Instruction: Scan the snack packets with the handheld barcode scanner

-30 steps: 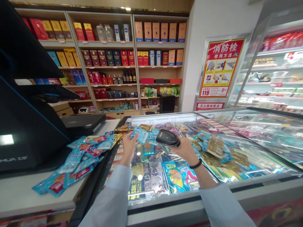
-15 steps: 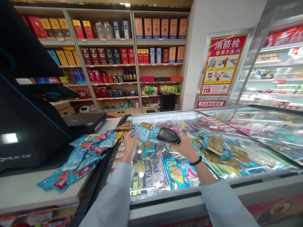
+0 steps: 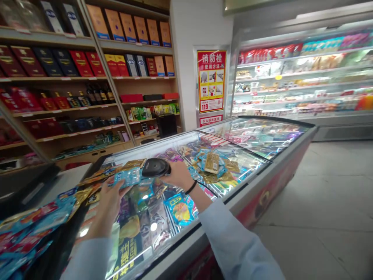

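Observation:
A blue snack packet (image 3: pixel 128 177) is pinched between the thumb and fingers of my left hand (image 3: pixel 112 194), above the glass top of a chest freezer. Wrapped round the handle of a black handheld scanner (image 3: pixel 155 167) is my right hand (image 3: pixel 179 175), with a dark band on its wrist. The scanner's head points left, right beside the packet. Blue and gold packets (image 3: pixel 212 162) lie piled on the glass to the right. Another spread of blue and red packets (image 3: pixel 37 225) covers the counter at the lower left, blurred.
The freezer's front rim (image 3: pixel 171 249) runs diagonally before me. Black equipment (image 3: pixel 23 186) stands at the left on the counter. Shelves of boxes and bottles (image 3: pixel 107 77) line the back wall. A red poster (image 3: pixel 211 81) hangs beside a lit open fridge (image 3: pixel 303 77).
The view has swung to the right, so more floor and fridge show and the monitor is out of sight. Both hands still hold the packet and the scanner, close together.

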`<move>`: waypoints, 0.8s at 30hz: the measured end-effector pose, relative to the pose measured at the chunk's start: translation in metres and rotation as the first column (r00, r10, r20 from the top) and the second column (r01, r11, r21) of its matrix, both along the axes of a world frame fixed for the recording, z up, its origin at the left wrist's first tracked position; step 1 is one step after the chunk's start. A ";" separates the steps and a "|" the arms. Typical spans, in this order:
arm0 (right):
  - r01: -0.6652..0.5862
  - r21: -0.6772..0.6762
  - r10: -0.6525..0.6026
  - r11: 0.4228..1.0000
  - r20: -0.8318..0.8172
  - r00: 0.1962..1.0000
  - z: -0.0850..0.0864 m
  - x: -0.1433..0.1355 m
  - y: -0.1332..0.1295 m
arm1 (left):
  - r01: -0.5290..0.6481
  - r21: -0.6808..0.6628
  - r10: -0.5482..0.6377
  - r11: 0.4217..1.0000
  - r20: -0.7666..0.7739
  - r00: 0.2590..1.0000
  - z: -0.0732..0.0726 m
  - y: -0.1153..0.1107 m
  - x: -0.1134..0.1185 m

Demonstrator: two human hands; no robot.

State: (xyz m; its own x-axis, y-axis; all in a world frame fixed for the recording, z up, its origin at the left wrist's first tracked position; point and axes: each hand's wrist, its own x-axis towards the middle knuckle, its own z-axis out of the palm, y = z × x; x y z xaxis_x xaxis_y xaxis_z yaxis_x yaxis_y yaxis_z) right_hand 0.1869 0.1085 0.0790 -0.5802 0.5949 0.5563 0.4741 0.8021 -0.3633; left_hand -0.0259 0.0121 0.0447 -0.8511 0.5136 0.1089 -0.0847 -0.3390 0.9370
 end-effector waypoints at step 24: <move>0.477 -0.004 -0.476 0.879 0.045 0.878 0.000 0.189 0.089 | -0.116 -0.502 -0.375 0.857 -0.762 0.529 -0.049 0.170 0.210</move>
